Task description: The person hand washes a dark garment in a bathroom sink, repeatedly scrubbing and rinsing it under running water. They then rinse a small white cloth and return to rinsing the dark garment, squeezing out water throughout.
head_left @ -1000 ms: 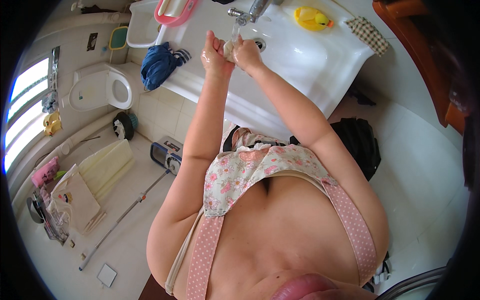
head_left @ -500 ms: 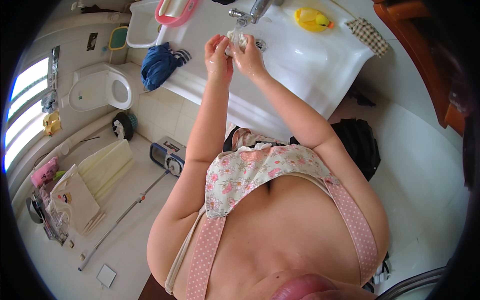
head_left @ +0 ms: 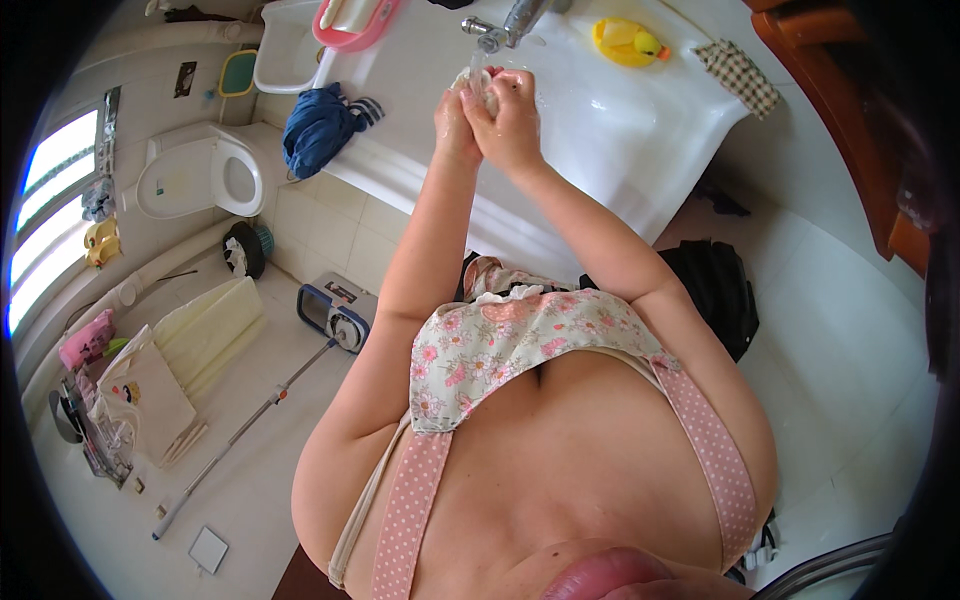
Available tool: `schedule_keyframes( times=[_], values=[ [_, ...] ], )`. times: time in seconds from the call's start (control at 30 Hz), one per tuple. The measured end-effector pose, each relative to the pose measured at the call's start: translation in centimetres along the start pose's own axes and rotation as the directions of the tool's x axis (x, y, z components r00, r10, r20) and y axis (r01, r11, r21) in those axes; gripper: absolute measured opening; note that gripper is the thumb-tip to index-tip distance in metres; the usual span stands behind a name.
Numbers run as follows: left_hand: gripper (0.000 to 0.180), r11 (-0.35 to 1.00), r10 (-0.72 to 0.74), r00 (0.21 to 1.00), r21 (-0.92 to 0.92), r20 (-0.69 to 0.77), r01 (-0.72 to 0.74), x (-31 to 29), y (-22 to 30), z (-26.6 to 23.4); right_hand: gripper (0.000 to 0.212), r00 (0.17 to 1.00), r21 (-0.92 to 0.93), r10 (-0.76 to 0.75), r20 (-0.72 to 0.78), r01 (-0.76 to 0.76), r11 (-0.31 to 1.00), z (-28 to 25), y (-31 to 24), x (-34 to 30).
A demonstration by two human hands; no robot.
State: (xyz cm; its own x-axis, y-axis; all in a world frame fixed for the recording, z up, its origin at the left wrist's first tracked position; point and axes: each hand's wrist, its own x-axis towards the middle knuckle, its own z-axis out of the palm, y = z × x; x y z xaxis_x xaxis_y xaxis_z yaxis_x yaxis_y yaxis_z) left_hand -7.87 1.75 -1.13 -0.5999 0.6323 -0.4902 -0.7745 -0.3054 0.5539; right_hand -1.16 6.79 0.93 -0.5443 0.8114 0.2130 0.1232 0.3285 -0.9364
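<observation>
Both hands are held together over the white sink (head_left: pixel 620 130), under the metal faucet (head_left: pixel 492 40), and water runs down onto them. Between them is a small, wet, crumpled white cloth (head_left: pixel 463 79), mostly covered by fingers. My left hand (head_left: pixel 456 128) closes round its left side. My right hand (head_left: pixel 510 122) wraps over it from the right, fingers curled and pressed against the left hand. Wet skin glistens on both.
A yellow rubber duck (head_left: pixel 626 42) and a checkered cloth (head_left: pixel 737 77) lie on the sink's right rim. Left are a blue cloth (head_left: pixel 318 130) and a pink tray (head_left: pixel 352 30). Farther left stand a toilet (head_left: pixel 205 180) and a long-handled mop (head_left: pixel 240 440) on the floor.
My hands have drawn closer together and shifted slightly right. The right hand now folds over the white cloth, covering more of it. Water keeps running.
</observation>
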Motion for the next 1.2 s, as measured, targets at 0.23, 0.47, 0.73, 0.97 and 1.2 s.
schedule_keyframes(
  times=[0.23, 0.47, 0.73, 0.97, 1.2],
  values=[
    [0.039, 0.978, -0.050, 0.995, 0.200, -0.089, 0.067, -2.6, -1.1, 2.8, 0.027, 0.923, -0.159, 0.359, 0.135, -0.338, 0.928, 1.0, 2.9, 4.0],
    [0.041, 0.989, -0.134, 0.990, -0.063, 0.041, 0.137, -2.2, 0.3, -0.7, 0.022, 0.964, -0.187, 0.208, 0.168, -0.176, 0.967, 2.4, 0.0, 0.2],
    [0.035, 0.960, 0.147, 0.989, 0.242, -0.015, -0.139, -2.7, -0.5, 1.5, 0.022, 0.994, -0.074, 0.111, 0.020, -0.109, 0.991, 1.1, 5.5, 3.7],
    [0.031, 0.972, 0.234, 0.953, 0.048, -0.191, -0.229, -0.5, 0.6, 2.0, 0.022, 0.984, -0.046, 0.174, 0.047, -0.171, 0.984, 1.5, 1.3, 0.5],
    [0.036, 0.985, 0.146, 0.911, -0.028, -0.385, -0.169, 0.3, 1.4, 2.5, 0.035, 0.952, -0.040, 0.287, 0.103, -0.284, 0.958, 2.4, 2.5, 1.1]
  ],
)
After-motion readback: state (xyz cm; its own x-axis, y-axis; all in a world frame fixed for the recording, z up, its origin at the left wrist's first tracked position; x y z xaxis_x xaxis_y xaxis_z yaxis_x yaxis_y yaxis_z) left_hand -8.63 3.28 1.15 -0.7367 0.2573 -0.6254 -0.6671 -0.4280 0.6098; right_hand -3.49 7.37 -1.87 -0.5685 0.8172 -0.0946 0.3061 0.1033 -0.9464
